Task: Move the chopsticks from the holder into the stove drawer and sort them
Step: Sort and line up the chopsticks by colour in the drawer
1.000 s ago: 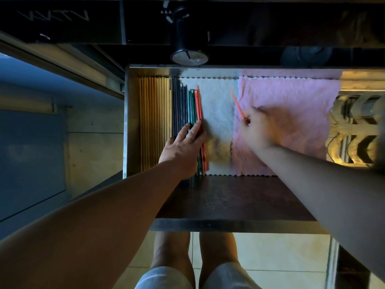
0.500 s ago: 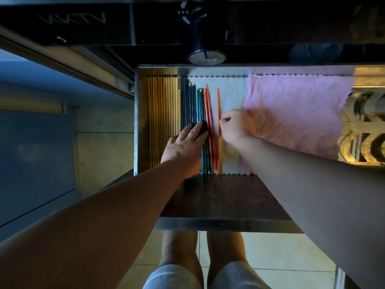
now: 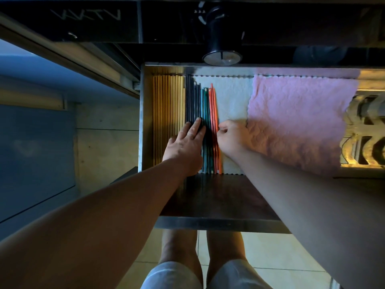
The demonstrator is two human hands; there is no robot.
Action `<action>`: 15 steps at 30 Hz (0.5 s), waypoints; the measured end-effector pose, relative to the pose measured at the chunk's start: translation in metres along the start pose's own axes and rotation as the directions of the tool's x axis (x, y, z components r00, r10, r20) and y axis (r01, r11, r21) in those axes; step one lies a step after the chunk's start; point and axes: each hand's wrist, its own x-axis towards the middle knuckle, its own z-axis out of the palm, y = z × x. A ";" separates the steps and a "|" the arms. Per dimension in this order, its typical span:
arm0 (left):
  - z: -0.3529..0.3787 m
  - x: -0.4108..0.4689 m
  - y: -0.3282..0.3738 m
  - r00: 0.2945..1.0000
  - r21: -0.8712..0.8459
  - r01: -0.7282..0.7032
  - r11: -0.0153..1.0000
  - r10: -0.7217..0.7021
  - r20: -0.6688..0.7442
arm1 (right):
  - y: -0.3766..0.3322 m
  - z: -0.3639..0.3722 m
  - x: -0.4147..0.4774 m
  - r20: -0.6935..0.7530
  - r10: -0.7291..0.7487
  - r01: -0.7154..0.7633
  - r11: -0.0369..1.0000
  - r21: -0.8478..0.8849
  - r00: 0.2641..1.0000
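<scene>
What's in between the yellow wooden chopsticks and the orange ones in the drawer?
In the head view, the dark blue chopsticks and then the green chopsticks lie between the wooden chopsticks and the orange chopsticks. The left hand rests flat over part of them.

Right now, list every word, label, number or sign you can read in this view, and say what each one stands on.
Faint lettering on the dark glossy stove front panel, upper left: seen upside down or mirrored, too dim to read for certain.
Small white triangle marks on the panel beside the round black stove knob: symbols, not words.
A single pointer line on that knob's face; no numbers.
Nothing readable on the chopsticks, cloths or metal drawer.
</scene>
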 end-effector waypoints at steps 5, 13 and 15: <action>-0.008 -0.001 0.004 0.998 0.016 0.013 1.000 -0.014 0.067 | -0.003 -0.005 -0.003 0.052 -0.003 0.002 1.000 0.017 0.999; -0.023 -0.029 0.016 0.946 0.018 0.048 0.999 -0.051 0.319 | 0.011 -0.049 -0.041 0.091 0.014 -0.016 1.000 0.019 0.996; -0.031 -0.052 0.026 0.954 -0.023 0.086 0.996 -0.076 0.289 | 0.011 -0.067 -0.063 0.077 0.004 -0.005 1.000 0.013 0.997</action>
